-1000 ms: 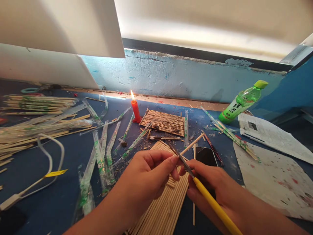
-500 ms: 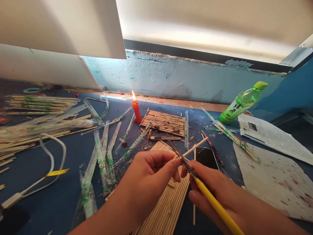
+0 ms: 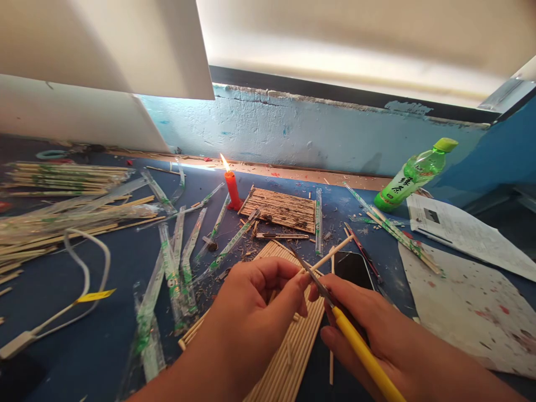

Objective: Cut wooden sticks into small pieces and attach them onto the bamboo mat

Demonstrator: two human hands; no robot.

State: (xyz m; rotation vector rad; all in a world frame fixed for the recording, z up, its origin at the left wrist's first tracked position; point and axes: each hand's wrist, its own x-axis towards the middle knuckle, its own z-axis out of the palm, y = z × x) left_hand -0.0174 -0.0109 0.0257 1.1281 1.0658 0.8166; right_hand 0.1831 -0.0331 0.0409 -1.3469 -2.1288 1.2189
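One stick (image 3: 333, 253), pinched in the left hand (image 3: 259, 318), slants above a mat (image 3: 301, 346) on the tabletop (image 3: 134, 257), well short of its back edge. The right hand (image 3: 372, 321) is closed around a yellow-handled tool (image 3: 360, 349), whose blade (image 3: 324, 290) crosses the stick close to the pinch. Nearer the back edge, a lit candle (image 3: 232, 190) stands beside a second mat (image 3: 280, 209); a bottle (image 3: 412, 176) is toward the back right corner.

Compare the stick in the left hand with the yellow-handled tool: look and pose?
Look: the stick is pale throughout; the yellow-handled tool has a grey blade.
Pose: in the picture, the stick's free end points up and right; the tool's tip points up and left.
Hold: left hand pinches the stick; right hand grips the tool.
Shared: both are long and thin.
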